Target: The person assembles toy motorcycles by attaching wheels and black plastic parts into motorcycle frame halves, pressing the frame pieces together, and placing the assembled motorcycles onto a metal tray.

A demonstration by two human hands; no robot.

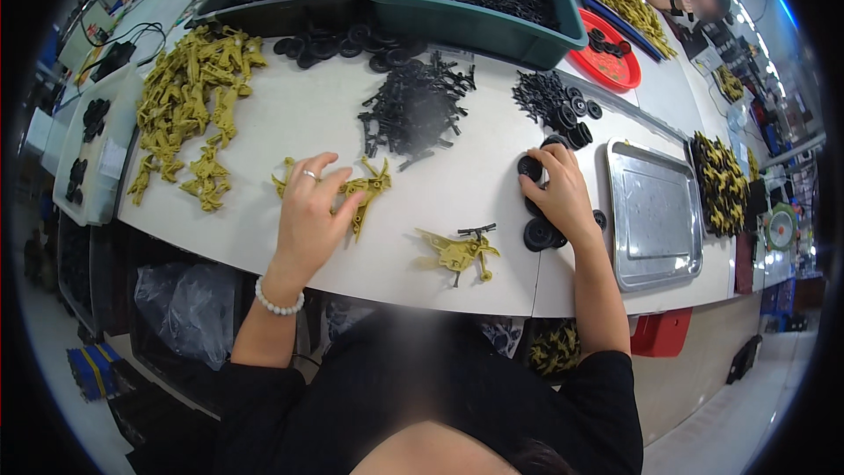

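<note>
My left hand [309, 215], with a white bead bracelet at the wrist, is over yellow plastic toy frames [374, 185] on the white table. Its fingers are apart and slightly bent, the thumb close to one frame; no firm grip shows. On the right, my right hand [564, 192] has thumb and fingers closed around a black toy wheel [529, 167], part of it hidden by the fingers. More black wheels [539, 233] lie just below that hand. Between my hands rests a yellow frame [459, 253] with a black handlebar-like bar fitted across it.
Yellow frames [189, 88] are heaped at the left, thin black parts [413, 110] at centre. Behind them stand a teal bin [563, 40] and a dark bin [299, 9] of black parts. A metal tray [655, 255] and a red tray [629, 79] are at right. Other people work farther back.
</note>
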